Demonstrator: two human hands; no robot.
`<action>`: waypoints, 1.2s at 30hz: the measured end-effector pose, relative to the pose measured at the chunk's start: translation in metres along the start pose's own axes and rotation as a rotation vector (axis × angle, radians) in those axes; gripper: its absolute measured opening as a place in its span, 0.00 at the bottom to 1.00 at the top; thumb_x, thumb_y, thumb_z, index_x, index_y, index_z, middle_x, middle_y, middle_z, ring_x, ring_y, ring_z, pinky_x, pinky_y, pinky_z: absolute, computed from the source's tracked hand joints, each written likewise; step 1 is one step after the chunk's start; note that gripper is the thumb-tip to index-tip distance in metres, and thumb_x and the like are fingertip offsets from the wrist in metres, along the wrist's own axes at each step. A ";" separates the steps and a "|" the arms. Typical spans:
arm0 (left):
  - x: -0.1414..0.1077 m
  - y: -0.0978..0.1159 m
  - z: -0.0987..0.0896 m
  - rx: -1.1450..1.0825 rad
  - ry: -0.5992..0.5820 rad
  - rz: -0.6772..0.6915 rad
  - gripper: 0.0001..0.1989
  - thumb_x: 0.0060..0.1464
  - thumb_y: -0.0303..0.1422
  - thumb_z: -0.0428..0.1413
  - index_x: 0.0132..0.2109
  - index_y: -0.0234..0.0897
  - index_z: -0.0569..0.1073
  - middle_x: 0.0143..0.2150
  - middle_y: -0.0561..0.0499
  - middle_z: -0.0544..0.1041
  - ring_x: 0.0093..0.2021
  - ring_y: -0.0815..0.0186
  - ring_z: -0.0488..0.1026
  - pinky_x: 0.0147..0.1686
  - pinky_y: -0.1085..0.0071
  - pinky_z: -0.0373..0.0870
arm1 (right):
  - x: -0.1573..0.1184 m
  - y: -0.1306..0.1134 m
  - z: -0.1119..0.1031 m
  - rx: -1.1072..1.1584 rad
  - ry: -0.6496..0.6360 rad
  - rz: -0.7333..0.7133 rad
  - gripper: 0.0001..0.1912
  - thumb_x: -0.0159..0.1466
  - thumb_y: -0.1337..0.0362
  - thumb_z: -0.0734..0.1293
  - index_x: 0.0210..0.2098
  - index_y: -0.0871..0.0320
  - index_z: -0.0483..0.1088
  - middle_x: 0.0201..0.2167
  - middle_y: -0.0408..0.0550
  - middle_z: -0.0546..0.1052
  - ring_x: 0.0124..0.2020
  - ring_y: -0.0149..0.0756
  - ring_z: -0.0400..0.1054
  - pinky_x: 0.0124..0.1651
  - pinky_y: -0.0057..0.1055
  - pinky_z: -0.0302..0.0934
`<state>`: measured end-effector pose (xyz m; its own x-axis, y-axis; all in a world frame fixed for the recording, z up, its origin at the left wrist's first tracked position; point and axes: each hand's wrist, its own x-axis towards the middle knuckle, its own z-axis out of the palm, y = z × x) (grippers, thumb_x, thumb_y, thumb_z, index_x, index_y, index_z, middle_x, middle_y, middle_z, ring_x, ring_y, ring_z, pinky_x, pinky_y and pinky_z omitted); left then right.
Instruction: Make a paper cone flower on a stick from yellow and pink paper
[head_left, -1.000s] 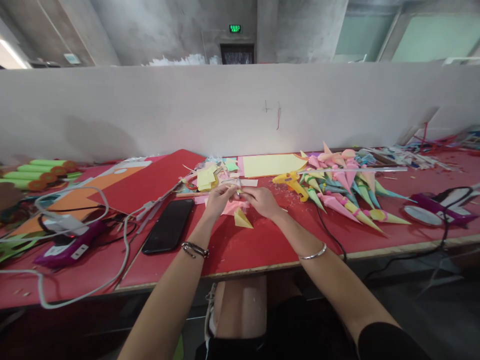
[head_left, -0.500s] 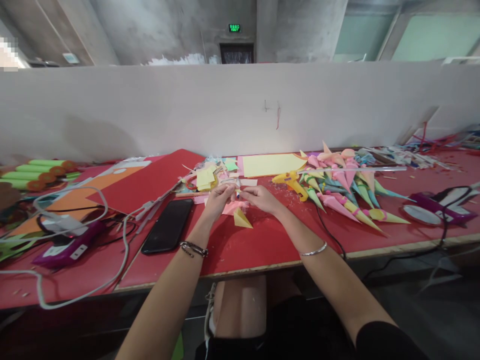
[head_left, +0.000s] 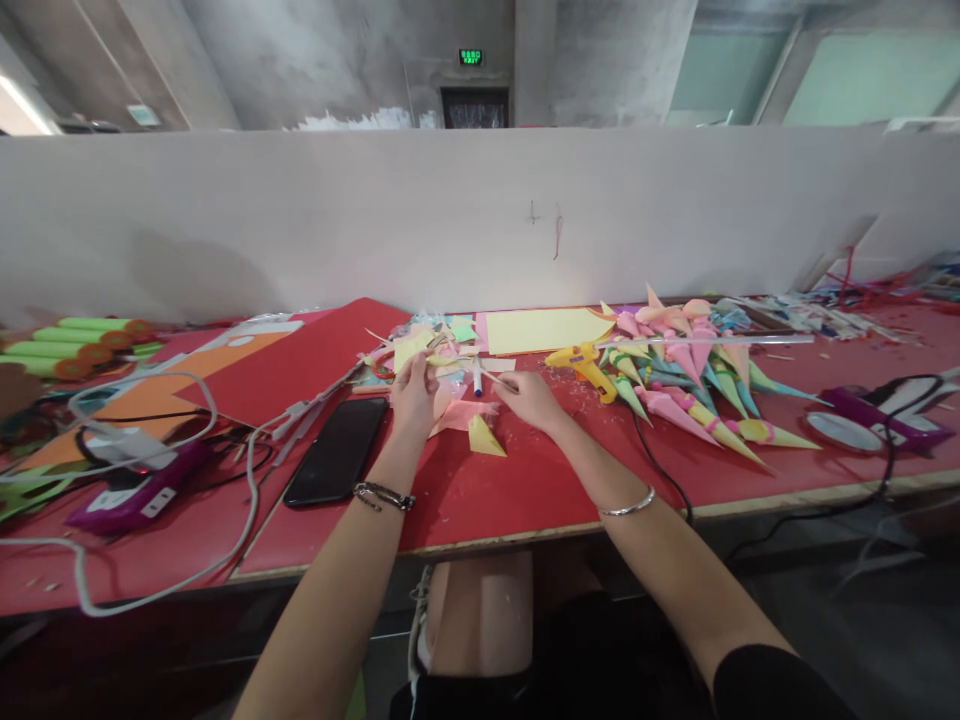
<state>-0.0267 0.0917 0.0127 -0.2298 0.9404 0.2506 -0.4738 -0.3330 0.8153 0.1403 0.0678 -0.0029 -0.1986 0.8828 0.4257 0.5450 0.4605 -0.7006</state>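
My left hand reaches to the small yellow paper pieces in the cluttered pile, its fingers pinched together; what is between them, if anything, is hidden. In my right hand a thin pale stick is pinched, its end pointing left. Between the two hands lies a white pen with a dark blue tip. Closer to me, a small folded yellow paper cone sits on the red tabletop, beside pink paper.
A yellow glue gun and a heap of coloured paper cones lie on the right. The black phone is by my left forearm. Purple power strips with cables stand at both sides. Yellow sheets lie at the back.
My hands were together over the middle and have come apart. The left has moved left to the yellow paper pieces; the right has shifted slightly right, uncovering the pen.
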 end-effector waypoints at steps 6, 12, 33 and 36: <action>0.003 -0.003 -0.005 0.061 0.115 0.000 0.06 0.43 0.32 0.56 0.27 0.31 0.73 0.15 0.59 0.62 0.13 0.81 0.51 0.13 0.82 0.45 | -0.002 -0.006 -0.001 0.006 -0.007 -0.019 0.13 0.58 0.58 0.57 0.21 0.59 0.62 0.17 0.38 0.58 0.20 0.27 0.51 0.24 0.24 0.45; 0.006 -0.005 -0.008 0.105 0.203 0.008 0.06 0.43 0.33 0.54 0.27 0.33 0.70 0.14 0.61 0.58 0.12 0.81 0.50 0.12 0.81 0.44 | -0.009 -0.019 0.000 0.171 -0.417 -0.205 0.22 0.50 0.54 0.66 0.41 0.60 0.65 0.31 0.44 0.66 0.30 0.29 0.59 0.31 0.24 0.55; -0.018 -0.015 0.003 0.642 -0.559 -0.033 0.13 0.39 0.38 0.59 0.33 0.35 0.73 0.25 0.54 0.72 0.26 0.69 0.66 0.26 0.76 0.62 | 0.002 -0.007 0.003 0.357 0.126 -0.087 0.14 0.57 0.67 0.58 0.44 0.58 0.59 0.43 0.50 0.69 0.45 0.35 0.64 0.46 0.31 0.57; -0.016 -0.015 0.002 0.675 -0.569 0.009 0.10 0.41 0.37 0.58 0.29 0.34 0.73 0.24 0.54 0.72 0.26 0.70 0.66 0.27 0.76 0.61 | 0.001 -0.006 0.005 0.275 0.133 -0.079 0.16 0.56 0.67 0.59 0.45 0.57 0.59 0.44 0.50 0.68 0.43 0.35 0.64 0.45 0.31 0.58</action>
<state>-0.0141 0.0818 -0.0025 0.3123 0.8896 0.3334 0.1704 -0.3977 0.9015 0.1325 0.0665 -0.0009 -0.1134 0.8318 0.5433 0.2878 0.5509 -0.7834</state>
